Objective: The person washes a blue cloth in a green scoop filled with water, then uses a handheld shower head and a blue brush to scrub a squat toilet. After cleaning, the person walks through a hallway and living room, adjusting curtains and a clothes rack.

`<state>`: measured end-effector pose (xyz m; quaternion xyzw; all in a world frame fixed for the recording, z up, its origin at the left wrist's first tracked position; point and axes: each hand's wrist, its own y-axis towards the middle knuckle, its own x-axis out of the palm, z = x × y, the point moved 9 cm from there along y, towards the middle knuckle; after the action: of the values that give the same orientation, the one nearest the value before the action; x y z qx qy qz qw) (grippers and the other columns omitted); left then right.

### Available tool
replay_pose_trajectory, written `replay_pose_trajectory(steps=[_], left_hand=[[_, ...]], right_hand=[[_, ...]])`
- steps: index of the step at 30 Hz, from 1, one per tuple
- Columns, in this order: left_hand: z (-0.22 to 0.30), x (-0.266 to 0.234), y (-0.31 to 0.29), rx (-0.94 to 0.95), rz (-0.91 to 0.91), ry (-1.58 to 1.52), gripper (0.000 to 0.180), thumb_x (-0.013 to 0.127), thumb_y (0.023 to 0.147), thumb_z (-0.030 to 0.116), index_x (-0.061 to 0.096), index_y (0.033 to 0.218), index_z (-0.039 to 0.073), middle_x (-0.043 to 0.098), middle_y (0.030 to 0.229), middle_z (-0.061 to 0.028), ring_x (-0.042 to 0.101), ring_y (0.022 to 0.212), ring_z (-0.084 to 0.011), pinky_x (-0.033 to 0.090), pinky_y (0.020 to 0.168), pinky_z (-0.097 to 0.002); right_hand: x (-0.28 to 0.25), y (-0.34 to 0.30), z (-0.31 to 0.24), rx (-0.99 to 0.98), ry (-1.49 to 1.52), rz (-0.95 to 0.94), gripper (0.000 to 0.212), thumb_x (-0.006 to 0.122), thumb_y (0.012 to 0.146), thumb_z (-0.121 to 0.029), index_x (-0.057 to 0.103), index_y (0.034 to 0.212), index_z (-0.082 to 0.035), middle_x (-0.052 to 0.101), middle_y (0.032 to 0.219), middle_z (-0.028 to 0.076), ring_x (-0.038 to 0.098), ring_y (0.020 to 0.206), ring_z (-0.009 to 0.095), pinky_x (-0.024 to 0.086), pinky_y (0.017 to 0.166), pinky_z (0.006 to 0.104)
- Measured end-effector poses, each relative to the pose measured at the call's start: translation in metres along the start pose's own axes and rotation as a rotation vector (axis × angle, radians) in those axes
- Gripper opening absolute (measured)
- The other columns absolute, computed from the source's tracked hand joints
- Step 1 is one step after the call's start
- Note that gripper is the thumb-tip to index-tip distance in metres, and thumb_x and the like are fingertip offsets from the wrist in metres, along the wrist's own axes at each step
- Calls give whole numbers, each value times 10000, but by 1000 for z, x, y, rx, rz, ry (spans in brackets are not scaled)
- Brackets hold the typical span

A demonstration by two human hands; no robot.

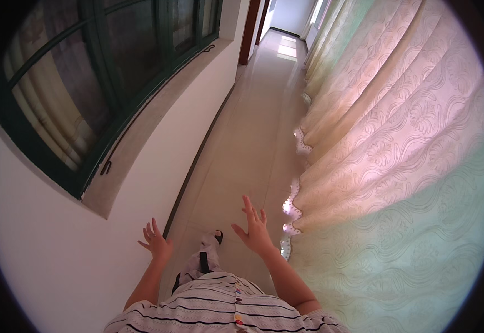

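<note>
Both of my hands are raised in front of my striped, buttoned top [208, 297], and neither holds anything. My left hand [156, 244] has its fingers spread and is nearest to the white wall [136, 233] on the left. Over the tiled floor, my right hand [254, 230] is open with the thumb apart from the fingers. It is nearest to the scalloped hem [292, 208] of the long patterned curtain [375, 155] on the right. Below my hands, one dark shoe [219, 237] shows on the floor.
A green-framed window [100, 61] with a stone sill [158, 114] lines the left wall; a metal hook [106, 167] lies on the sill. The glossy tiled corridor floor [242, 127] runs ahead past a brown door frame [249, 33] to a sunlit patch [287, 49].
</note>
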<state>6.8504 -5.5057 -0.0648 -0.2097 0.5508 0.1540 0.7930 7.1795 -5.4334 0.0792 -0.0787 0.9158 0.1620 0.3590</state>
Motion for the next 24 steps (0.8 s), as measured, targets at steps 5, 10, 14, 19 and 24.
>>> replay_pose_trajectory(steps=[5,10,14,19,24], left_hand=[[186,41,173,209,-178,-444,862,663,775,118,81,1410,114,509,1205,-191,595,968,-361,446,843,-517],[444,58,279,768,-238,-559,431,583,798,52,255,1076,20,519,922,-152,597,673,-370,474,582,-446],[594,77,370,990,-189,-536,388,554,754,-6,309,1052,21,463,957,-142,557,803,-373,472,650,-435],[704,119,495,1095,-209,-220,300,547,698,-29,468,964,88,414,1013,-141,454,992,-364,439,758,-450],[757,99,669,852,-171,-241,253,527,767,41,408,987,77,469,928,-143,502,814,-355,447,698,-470]], right_hand=[[-23,86,155,382,44,-168,789,594,890,-215,70,1468,-92,652,1029,102,606,987,272,301,1020,507],[-111,131,298,575,-39,319,514,620,824,-107,371,1269,-37,497,893,126,548,700,222,468,630,316],[-157,196,409,773,-171,546,328,465,600,93,446,910,-12,414,955,180,458,788,309,423,694,397],[-185,474,489,365,-306,315,483,500,583,104,522,1032,-73,392,1107,185,449,952,342,426,819,406],[-218,784,477,227,247,186,498,580,796,-25,348,1235,-58,431,1100,140,510,721,262,469,647,343]])
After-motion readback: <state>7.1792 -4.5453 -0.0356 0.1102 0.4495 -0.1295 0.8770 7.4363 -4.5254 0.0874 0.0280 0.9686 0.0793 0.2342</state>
